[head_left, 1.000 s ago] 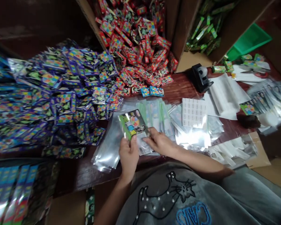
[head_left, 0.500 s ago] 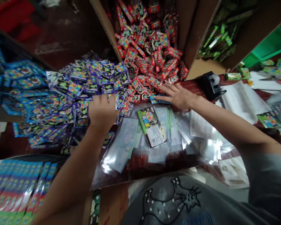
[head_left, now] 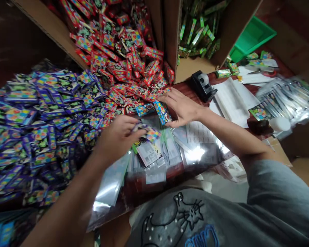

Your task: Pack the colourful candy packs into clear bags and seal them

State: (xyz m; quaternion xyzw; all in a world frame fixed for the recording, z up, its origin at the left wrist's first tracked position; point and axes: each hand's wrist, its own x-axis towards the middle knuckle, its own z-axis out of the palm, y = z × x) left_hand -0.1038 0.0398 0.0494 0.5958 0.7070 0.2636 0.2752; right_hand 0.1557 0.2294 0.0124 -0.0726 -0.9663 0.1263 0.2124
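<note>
Here, from my remote seat, I see the left hand (head_left: 118,135) curled over the near edge of the purple heap (head_left: 41,120), its fingers closed on a small purple packet (head_left: 151,133). That packet sits at the fingertips, just above the stack of clear bags (head_left: 110,185) that lies on the table in front of the grey shirt (head_left: 221,212).

The right hand (head_left: 182,108) is just beside it, a little farther from the body. Its fingers are spread flat towards the red packets (head_left: 123,61), while thumb and forefinger pinch a blue packet (head_left: 162,112) that stands tilted on its edge. A second blue packet (head_left: 141,109) lies just to the left of it, at the foot of the red pile.

On top of the clear bags I make out a printed card (head_left: 149,153) with a white barcode panel, partly under the left fingers. A label sheet (head_left: 198,132) lies beneath the right wrist.

The red packets spill out of an open cardboard box (head_left: 41,25). A second box (head_left: 190,67) to its right holds green packets (head_left: 198,31). A black tape dispenser (head_left: 202,85) stands near that box, with white paper sheets (head_left: 231,99) beside it. Filled bags (head_left: 285,97) are stacked at the far right, and a green tray (head_left: 252,34) sits behind them.
</note>
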